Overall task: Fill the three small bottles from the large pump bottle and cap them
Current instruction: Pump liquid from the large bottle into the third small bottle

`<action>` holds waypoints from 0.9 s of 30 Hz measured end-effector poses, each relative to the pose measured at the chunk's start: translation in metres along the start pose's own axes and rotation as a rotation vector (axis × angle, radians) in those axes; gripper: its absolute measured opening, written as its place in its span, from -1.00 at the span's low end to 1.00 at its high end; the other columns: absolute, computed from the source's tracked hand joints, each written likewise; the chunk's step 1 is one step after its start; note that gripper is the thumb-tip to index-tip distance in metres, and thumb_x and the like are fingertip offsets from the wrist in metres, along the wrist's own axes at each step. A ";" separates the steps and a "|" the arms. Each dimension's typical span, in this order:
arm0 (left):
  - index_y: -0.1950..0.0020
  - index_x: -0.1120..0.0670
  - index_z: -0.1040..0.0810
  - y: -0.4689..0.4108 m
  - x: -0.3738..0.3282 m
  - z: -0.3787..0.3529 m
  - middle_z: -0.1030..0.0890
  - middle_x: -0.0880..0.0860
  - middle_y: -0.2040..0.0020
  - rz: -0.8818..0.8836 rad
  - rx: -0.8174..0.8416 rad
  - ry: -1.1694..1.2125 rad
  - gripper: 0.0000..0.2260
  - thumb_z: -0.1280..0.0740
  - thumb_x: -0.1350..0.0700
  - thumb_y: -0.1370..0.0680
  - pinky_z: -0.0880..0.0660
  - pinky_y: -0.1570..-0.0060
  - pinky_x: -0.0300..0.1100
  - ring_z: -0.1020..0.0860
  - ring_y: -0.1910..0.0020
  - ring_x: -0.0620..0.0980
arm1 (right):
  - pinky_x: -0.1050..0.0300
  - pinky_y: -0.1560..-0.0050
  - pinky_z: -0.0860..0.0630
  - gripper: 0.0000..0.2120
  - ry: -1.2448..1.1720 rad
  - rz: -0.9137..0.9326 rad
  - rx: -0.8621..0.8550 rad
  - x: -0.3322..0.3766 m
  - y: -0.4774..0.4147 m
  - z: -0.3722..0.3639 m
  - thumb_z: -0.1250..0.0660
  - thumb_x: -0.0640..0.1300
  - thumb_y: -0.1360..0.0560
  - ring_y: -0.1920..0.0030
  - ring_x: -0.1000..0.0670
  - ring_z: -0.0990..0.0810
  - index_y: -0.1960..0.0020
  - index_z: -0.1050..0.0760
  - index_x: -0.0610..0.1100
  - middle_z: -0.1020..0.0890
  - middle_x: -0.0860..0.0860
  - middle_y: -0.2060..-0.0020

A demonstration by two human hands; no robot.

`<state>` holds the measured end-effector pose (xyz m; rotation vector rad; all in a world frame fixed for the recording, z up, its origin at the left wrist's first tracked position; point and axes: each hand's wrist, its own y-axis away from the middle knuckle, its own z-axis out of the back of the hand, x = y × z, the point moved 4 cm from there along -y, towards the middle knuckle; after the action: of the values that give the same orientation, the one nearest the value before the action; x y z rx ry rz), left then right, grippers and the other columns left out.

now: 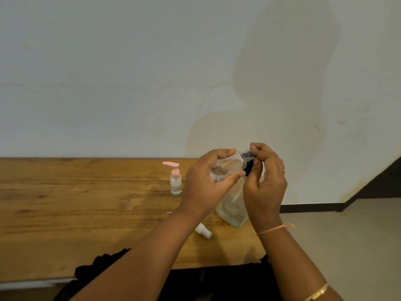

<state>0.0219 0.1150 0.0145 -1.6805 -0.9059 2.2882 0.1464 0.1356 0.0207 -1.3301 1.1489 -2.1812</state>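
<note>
My left hand [208, 179] grips a small clear bottle [227, 165], held tilted above the table. My right hand [265, 181] pinches the black ribbed cap [247, 158] at that bottle's neck. Behind and below my hands a large clear bottle [233, 211] stands on the wooden table [86, 213], partly hidden by my right wrist. A small clear bottle with a pink pump top [175, 179] stands upright to the left of my hands. A white spray cap [203, 230] lies on its side near the table's front, under my left forearm.
The table runs left from my hands and ends just right of the large bottle, where the floor [347, 235] begins. A pale wall [152, 83] rises directly behind the table. Dark cloth lies at the front edge.
</note>
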 end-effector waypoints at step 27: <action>-0.09 -0.10 -0.54 -0.002 0.006 0.002 -0.57 -0.26 -0.04 0.043 0.027 -0.021 -0.65 -0.53 0.08 -0.36 -0.46 -0.08 -0.41 -0.53 -0.13 -0.28 | 0.49 -0.10 -0.33 -0.75 0.014 0.041 0.040 -0.006 0.000 -0.004 -0.14 -0.36 -0.49 -0.06 -0.04 -0.49 -0.09 -0.53 -0.31 -0.56 -0.07 -0.05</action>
<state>0.0179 0.1183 0.0113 -1.6840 -0.8464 2.3398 0.1456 0.1413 0.0157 -1.2661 1.1221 -2.1760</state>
